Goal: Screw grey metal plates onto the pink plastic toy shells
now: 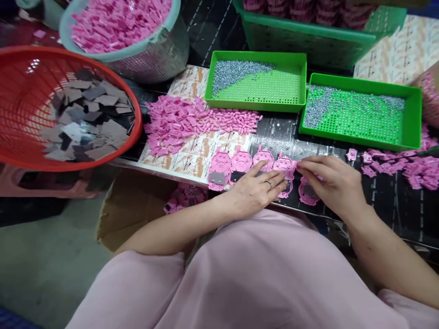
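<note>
A row of pink plastic casings [219, 163] lies along the table's front edge, with dark or grey rectangular plates in their lower halves. Over the middle of this row, my left hand [252, 192] rests with fingers stretched out, touching the pink casing [284, 167] second from the right. My right hand [338, 183] pinches a small pink plastic piece [297, 165] at that casing's right side; the fingertips hide most of it. Below my right fingers lies the rightmost casing [306, 194], partly covered by the hand.
Behind the row stand two green trays [255, 107] of small metal screws [236, 72]. Pink parts are heaped left [178, 121] and right [411, 167]. A red basket [135, 114] of grey plates, a pale-green basket [147, 59] and a green crate [308, 43] stand around.
</note>
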Demonstrator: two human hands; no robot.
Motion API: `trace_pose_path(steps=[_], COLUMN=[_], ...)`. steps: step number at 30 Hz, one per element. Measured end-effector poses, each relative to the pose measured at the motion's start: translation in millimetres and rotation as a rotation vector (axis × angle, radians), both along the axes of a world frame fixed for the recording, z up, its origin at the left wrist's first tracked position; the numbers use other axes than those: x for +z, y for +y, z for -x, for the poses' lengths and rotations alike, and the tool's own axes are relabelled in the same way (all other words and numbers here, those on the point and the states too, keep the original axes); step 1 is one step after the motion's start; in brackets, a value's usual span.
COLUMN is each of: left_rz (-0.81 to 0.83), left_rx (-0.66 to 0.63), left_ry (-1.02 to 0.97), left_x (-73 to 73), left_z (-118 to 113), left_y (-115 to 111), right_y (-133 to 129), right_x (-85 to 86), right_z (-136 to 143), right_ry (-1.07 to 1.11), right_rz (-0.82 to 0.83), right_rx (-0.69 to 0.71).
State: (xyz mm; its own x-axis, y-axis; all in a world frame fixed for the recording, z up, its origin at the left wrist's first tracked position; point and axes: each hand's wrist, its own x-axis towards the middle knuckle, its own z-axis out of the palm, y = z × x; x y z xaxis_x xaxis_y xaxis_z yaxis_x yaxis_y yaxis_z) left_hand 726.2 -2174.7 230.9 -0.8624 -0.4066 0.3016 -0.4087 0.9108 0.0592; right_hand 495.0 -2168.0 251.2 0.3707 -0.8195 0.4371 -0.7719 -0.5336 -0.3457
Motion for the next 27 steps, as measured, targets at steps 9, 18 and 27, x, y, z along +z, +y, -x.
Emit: trace_pose_path(steps=[9,18,27], left_rz=[0.039,0.010,-0.032], left_rx=[-0.011,-0.034,-0.046], left_ry=[0.023,0.034,0.032], left_x=[-2.7,-3.2,1.6], left_z=[0.4,-2.0,0.7], left_y=[-1.7,-3.2,-8.1], right_y=[-22.6,-20.7,-11.9], right_x=[-10.3,-1.4,6.4], right_z=[-21.5,-35.9,39.9], right_ry=[0.387,0.532,0.393], right_rz=[0.111,0.104,0.023], right_rx=[0.098,0.049,-0.393])
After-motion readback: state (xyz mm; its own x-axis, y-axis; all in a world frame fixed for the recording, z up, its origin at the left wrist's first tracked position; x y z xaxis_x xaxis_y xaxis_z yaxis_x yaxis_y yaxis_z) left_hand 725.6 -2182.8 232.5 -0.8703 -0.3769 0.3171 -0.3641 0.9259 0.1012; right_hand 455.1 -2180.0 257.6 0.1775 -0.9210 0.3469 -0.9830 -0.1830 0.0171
